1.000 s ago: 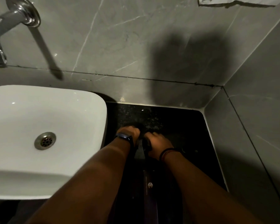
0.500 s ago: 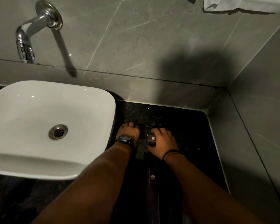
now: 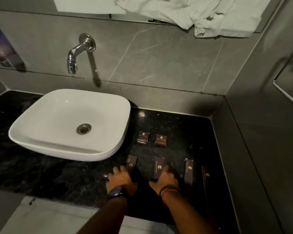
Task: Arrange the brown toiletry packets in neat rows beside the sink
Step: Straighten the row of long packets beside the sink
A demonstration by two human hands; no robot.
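Observation:
Brown toiletry packets lie on the black counter (image 3: 172, 125) to the right of the white sink (image 3: 41, 144). Two small square packets (image 3: 143, 137) (image 3: 161, 140) form a back row. In front lie several long packets side by side: the leftmost packet (image 3: 132, 162), the second packet (image 3: 158, 164), a third packet (image 3: 189, 171) and a fourth packet (image 3: 206, 179) near the right wall. My left hand (image 3: 121, 179) rests with its fingers spread against the near end of the leftmost long packet. My right hand (image 3: 165, 179) covers the near end of the second, which runs between thumb and fingers.
A chrome tap (image 3: 78, 51) juts from the grey wall above the sink. Crumpled white cloth (image 3: 201, 16) lies on the ledge above. A grey tiled wall (image 3: 260, 132) closes the counter on the right. The counter's front edge is just below my wrists.
The view has pulled back and up, revealing the whole sink and all packets. Both hands have moved from the small packets at the back to the near ends of two long packets.

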